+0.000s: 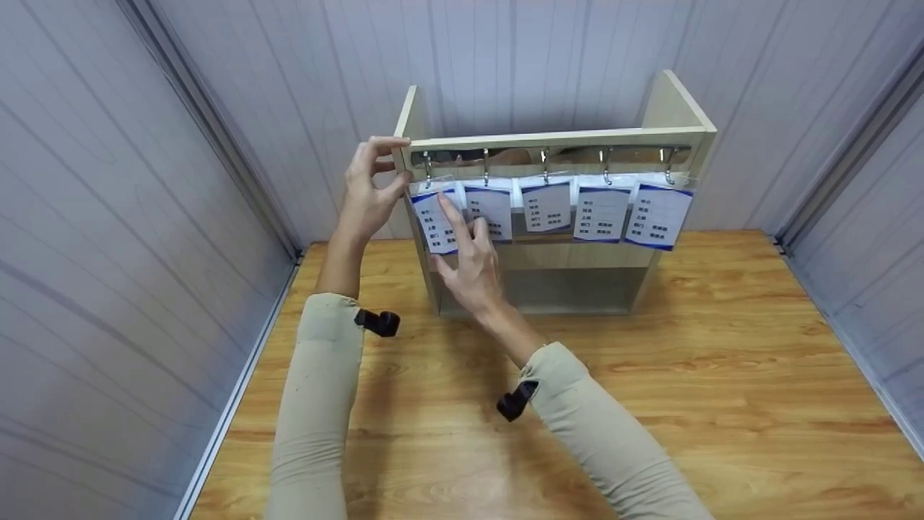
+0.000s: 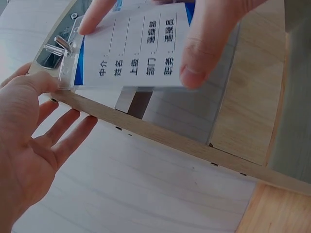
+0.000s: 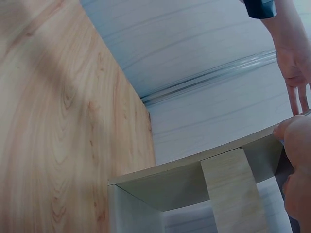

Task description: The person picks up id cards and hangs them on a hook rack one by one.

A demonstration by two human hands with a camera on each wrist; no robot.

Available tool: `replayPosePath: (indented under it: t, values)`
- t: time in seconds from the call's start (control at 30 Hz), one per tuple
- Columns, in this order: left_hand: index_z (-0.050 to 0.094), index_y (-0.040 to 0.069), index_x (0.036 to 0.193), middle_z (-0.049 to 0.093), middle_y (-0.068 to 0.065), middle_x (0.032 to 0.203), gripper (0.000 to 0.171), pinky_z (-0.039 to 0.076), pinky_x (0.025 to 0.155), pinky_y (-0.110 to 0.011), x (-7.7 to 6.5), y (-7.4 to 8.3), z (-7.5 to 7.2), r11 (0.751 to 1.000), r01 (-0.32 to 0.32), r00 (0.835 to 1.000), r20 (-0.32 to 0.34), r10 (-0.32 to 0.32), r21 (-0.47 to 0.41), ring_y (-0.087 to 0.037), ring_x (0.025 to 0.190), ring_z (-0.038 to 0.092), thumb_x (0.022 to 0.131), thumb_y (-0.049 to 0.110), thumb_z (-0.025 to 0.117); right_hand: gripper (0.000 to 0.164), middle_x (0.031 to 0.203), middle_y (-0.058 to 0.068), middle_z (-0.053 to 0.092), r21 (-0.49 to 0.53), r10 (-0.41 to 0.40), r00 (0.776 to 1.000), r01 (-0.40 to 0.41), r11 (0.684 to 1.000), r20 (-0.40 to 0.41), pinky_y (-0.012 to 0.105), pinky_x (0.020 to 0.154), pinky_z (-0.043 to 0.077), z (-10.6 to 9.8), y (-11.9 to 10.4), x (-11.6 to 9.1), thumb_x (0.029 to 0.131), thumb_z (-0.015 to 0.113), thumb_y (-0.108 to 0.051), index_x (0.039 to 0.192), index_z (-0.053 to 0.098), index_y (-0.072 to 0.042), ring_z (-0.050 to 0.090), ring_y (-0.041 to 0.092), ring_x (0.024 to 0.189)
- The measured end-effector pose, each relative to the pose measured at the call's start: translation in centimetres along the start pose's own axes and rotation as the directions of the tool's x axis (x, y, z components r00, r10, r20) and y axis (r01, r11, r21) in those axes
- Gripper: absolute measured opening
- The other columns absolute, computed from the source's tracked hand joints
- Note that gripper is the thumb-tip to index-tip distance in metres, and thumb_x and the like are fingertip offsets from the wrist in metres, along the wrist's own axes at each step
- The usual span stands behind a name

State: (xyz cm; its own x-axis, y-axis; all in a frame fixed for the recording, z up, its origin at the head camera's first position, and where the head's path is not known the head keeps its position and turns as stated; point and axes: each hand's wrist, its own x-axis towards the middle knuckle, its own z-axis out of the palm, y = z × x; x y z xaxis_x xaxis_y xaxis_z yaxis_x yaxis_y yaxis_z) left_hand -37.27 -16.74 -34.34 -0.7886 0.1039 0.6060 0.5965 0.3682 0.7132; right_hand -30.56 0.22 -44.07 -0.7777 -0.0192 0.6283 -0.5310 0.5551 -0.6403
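Observation:
In the head view my left hand [image 1: 369,184] grips the upper left corner of a light wooden rack [image 1: 556,136]. The left wrist view shows its thumb [image 2: 43,82] beside the top corner of the leftmost badge, with other fingers outside the side panel. That badge [image 1: 433,217], a clear sleeve with a blue-edged printed card, hangs from a metal hook [image 1: 428,173]. Across its front lies my right hand [image 1: 473,271], index finger near the top and thumb by the lower left corner. Only part of this hand appears at the right wrist view's edge.
More badges [image 1: 546,207] hang in a row to the right, on hooks along a shiny metal strip [image 1: 577,155]. The rack has an open lower compartment [image 1: 570,289] and stands on a wood-grain floor [image 1: 758,361]. Pale panel walls [image 1: 541,58] surround it.

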Motion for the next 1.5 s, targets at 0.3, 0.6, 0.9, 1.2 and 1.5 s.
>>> replayPosePath:
  t: [0.3,0.6,0.9,1.2,1.5]
  values:
    - [0.069,-0.001,0.138,0.065,-0.024,0.139,0.041,0.059,0.119,-0.048,0.0,-0.2,0.3,1.0,0.005,1.0,-0.03,-0.006,-0.03,-0.04,0.131,0.068,0.097,-0.003,0.069,0.094,0.116,0.017,0.054,0.043,0.01,0.999,-0.012,0.999,0.044,0.042,0.087,0.069,0.4,0.8,-1.3,0.09,0.09,-0.002,0.171,0.046,-0.019,0.057,0.022,0.094]
    - [0.068,0.001,0.141,0.064,-0.024,0.141,0.042,0.059,0.12,-0.048,-0.3,-0.4,0.5,1.0,-0.017,0.999,-0.048,0.017,-0.002,-0.036,0.134,0.067,0.1,-0.001,0.069,0.082,0.122,0.023,0.057,0.104,-0.015,0.996,0.005,0.995,0.09,0.048,0.085,0.067,0.0,1.5,-2.4,0.095,0.088,-0.013,0.168,0.052,-0.016,0.064,0.034,0.094]
    - [0.067,0.002,0.145,0.063,-0.025,0.141,0.042,0.058,0.121,-0.048,-0.4,-0.6,0.6,1.0,-0.021,0.999,-0.041,0.021,0.003,-0.036,0.133,0.068,0.103,0.002,0.069,0.077,0.137,0.023,0.058,0.21,0.002,0.988,-0.035,0.977,0.156,0.063,0.1,0.064,-1.2,2.0,-2.9,0.097,0.086,-0.018,0.167,0.054,-0.02,0.066,0.047,0.115]
    - [0.067,0.003,0.148,0.062,-0.024,0.147,0.043,0.056,0.123,-0.052,-0.5,-0.6,0.4,0.999,-0.031,0.999,-0.017,0.031,-0.011,-0.04,0.132,0.069,0.105,0.002,0.068,0.074,0.142,0.025,0.058,0.237,-0.031,0.982,-0.014,0.971,0.187,0.059,0.104,0.062,-2.5,3.0,-3.6,0.097,0.086,-0.02,0.165,0.057,-0.013,0.064,0.049,0.13]
    - [0.065,0.001,0.151,0.062,-0.024,0.153,0.044,0.056,0.124,-0.047,-0.6,-1.1,0.2,0.996,-0.094,0.996,-0.008,0.094,0.001,-0.037,0.143,0.062,0.107,0.003,0.067,0.074,0.153,0.026,0.058,0.243,-0.063,0.963,-0.003,0.97,0.262,0.056,0.104,0.065,-4.4,4.4,-4.5,0.097,0.085,-0.021,0.165,0.056,-0.011,0.062,0.049,0.138]
